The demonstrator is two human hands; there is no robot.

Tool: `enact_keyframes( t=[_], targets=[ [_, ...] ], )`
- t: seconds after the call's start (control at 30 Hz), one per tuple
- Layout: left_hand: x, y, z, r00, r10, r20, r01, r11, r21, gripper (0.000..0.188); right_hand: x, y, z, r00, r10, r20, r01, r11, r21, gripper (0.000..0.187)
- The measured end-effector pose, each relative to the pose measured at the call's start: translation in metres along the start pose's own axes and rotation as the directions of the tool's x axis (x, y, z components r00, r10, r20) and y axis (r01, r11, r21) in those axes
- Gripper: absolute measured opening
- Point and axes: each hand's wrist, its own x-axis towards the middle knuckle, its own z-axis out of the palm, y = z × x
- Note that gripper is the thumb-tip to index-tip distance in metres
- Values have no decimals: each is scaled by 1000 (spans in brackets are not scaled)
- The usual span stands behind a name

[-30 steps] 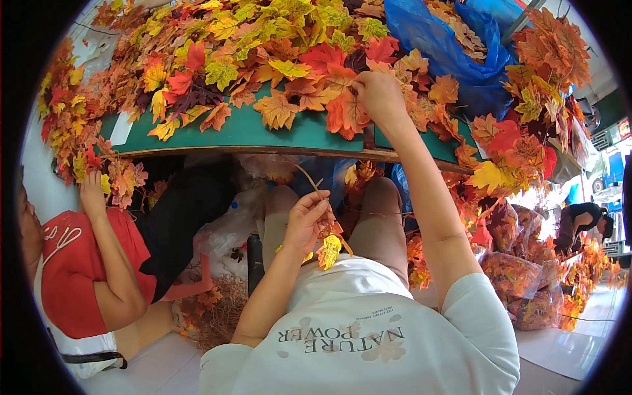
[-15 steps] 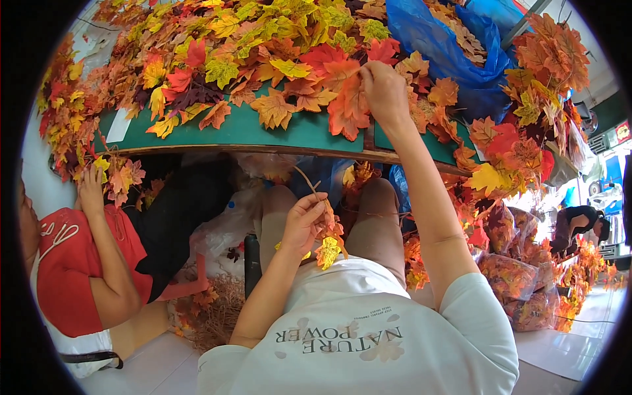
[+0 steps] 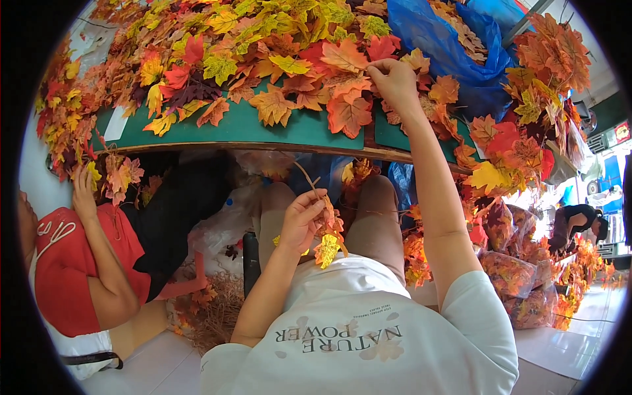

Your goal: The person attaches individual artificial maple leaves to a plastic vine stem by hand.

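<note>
Craft workshop, green worktable (image 3: 243, 126) heaped with artificial leaves (image 3: 273, 105), bagged leaves (image 3: 507, 275), seated co-worker (image 3: 69, 276)

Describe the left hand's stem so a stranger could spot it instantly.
Find the green table, then the left hand below its near edge. The brown stem pokes up from that grip, its upper end bare and forked, unlike the heaped leaves.

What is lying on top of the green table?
A pile of red, orange and yellow leaves and some blue plastic; the right hand pinches an orange leaf. What lies beneath the pile cannot be seen.
</note>
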Motion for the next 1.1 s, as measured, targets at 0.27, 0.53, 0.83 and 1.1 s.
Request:
enact_keyframes(
  t=[0.27, 0.53, 0.83, 1.1],
  targets=[
    [0, 0, 0, 1000, 8, 6, -8, 1000, -1, 21, 8, -1, 9, 996, -53, -70, 54, 999, 7, 22],
    [-2, 7, -2, 999, 16, 40, -16, 1000, -1, 21, 40, -16, -3, 944, -308, -114, 258, 910, -325, 23],
    [-4, 10, -5, 1000, 9, -7, -9, 1000, -16, 22, 80, -32, -21, 904, -400, 150, 426, 825, -372, 22],
    [-8, 13, -5, 1000, 2, 16, -2, 1000, -18, 22, 120, -34, -46, 917, -398, -18, 398, 917, 5, 26]
  ],
)
